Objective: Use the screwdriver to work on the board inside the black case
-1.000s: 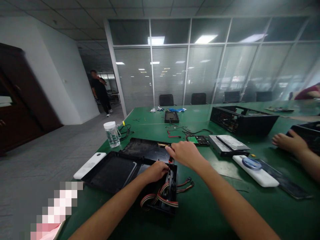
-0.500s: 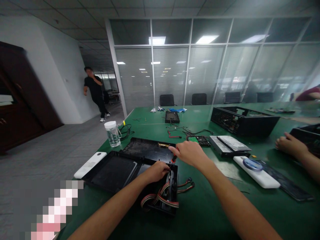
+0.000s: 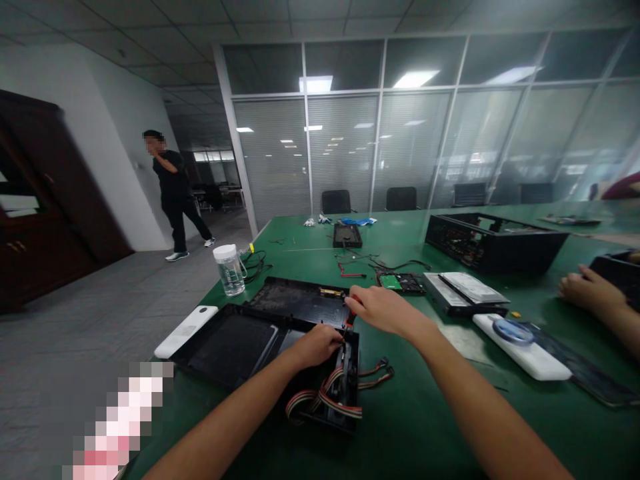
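Note:
A black plastic housing (image 3: 225,343) lies open on the green table in front of me. My right hand (image 3: 387,312) is closed round a screwdriver (image 3: 351,320) with a red and black handle, pointing down at the housing's right end. My left hand (image 3: 320,345) reaches into that end, fingers pinched close to the screwdriver's tip; what they grip is too small to make out. Striped ribbon-like wires (image 3: 327,393) hang out of the housing below my hands. Behind it lies a flat black cover (image 3: 295,299) with a brass-coloured strip.
A water bottle (image 3: 230,270) and a white device (image 3: 185,332) stand to the left. Rightward are a drive with a green board (image 3: 395,282), a metal box (image 3: 465,293), a white power bank-like block (image 3: 525,350) and a black computer case (image 3: 495,243). Another person's hand (image 3: 593,293) rests far right.
The view has shifted slightly. My hands stay at the same end of the housing, with the screwdriver still in the right. A person in the background has walked leftward.

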A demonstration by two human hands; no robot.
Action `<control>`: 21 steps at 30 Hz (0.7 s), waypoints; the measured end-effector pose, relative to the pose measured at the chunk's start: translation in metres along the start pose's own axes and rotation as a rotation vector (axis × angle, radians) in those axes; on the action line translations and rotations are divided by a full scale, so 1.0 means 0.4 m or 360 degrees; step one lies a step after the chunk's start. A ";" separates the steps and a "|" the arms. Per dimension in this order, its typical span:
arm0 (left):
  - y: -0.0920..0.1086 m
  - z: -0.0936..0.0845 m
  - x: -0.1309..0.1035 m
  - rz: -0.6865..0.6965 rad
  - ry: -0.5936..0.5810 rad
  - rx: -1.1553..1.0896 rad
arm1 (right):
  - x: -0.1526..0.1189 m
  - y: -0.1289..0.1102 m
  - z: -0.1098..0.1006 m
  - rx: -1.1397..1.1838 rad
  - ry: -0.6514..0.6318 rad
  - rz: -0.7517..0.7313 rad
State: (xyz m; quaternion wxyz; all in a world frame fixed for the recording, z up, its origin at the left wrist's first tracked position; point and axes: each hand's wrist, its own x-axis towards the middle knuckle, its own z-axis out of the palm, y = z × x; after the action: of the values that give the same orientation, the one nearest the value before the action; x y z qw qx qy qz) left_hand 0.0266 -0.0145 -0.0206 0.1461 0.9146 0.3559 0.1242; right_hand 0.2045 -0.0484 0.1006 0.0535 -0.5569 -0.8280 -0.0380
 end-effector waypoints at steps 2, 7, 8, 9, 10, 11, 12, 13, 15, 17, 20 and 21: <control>0.000 0.001 0.000 -0.0005 0.0005 -0.0012 | -0.002 -0.002 0.001 -0.0028 0.0027 0.0008; -0.004 0.003 -0.001 0.0013 0.0021 -0.0002 | -0.006 -0.003 0.003 0.0017 0.0015 -0.0064; -0.004 0.004 -0.001 0.0027 0.0022 -0.0001 | -0.006 -0.003 0.003 -0.0013 0.0027 -0.0030; -0.005 0.004 -0.001 0.0036 0.0024 0.0003 | -0.007 -0.003 0.002 -0.0029 0.0037 0.0004; -0.005 0.004 -0.001 0.0037 0.0028 0.0010 | -0.008 -0.003 0.002 -0.0018 0.0039 0.0020; -0.005 0.005 -0.002 0.0030 0.0033 0.0020 | -0.008 -0.002 0.002 0.0016 0.0032 0.0009; -0.005 0.005 -0.002 0.0019 0.0037 0.0029 | -0.009 -0.002 0.001 0.0055 0.0019 -0.0026; -0.004 0.005 -0.002 0.0010 0.0038 0.0035 | -0.010 -0.002 0.002 0.0076 0.0012 -0.0063; -0.003 0.004 -0.002 0.0005 0.0033 0.0027 | -0.010 -0.002 0.003 0.0036 0.0034 -0.0058; -0.002 0.003 -0.002 0.0018 0.0026 0.0009 | -0.011 -0.001 0.005 -0.0027 0.0058 0.0003; -0.003 0.004 -0.002 0.0035 0.0029 0.0043 | -0.013 0.007 0.004 0.0067 0.0064 -0.0019; -0.004 0.005 -0.002 0.0042 0.0032 0.0072 | -0.014 0.014 0.001 0.0147 0.0062 -0.0071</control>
State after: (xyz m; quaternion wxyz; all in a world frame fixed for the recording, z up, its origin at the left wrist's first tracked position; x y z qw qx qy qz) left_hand 0.0256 -0.0143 -0.0233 0.1201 0.9210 0.3480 0.1274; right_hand 0.2119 -0.0513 0.0994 0.0944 -0.5344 -0.8399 -0.0119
